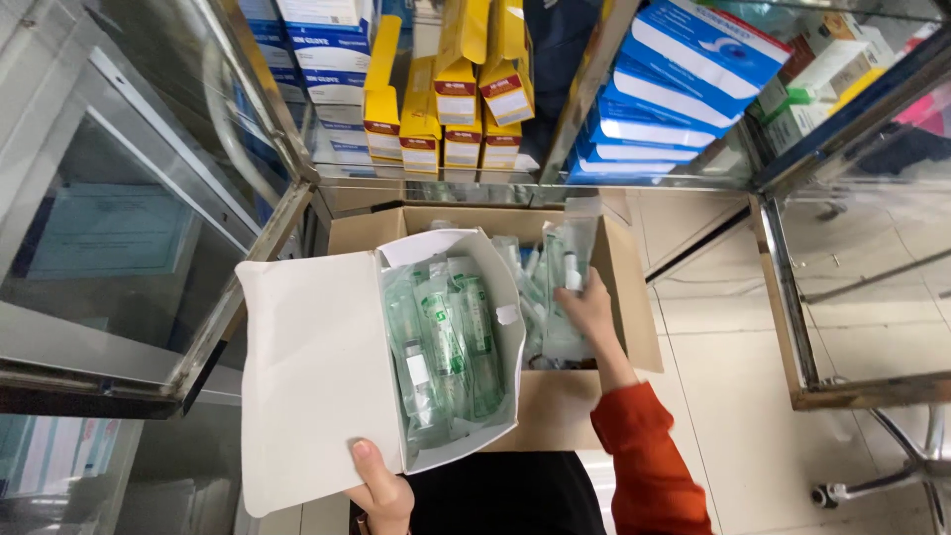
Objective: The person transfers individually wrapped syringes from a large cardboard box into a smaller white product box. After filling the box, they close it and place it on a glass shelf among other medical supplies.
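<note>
The right hand point(586, 307) has its fingers closed on a clear syringe packet point(567, 260), lifted above the brown carton point(634, 297); the left hand point(381, 490) pinches the white box point(317, 376) from below, flap open, so packets lie inside.

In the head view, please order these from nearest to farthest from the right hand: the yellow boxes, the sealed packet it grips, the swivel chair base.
1. Sealed packet, gripped by the right hand, inside the cardboard box.
2. Yellow boxes, on the shelf above.
3. Swivel chair base, on the floor, far right.
</note>
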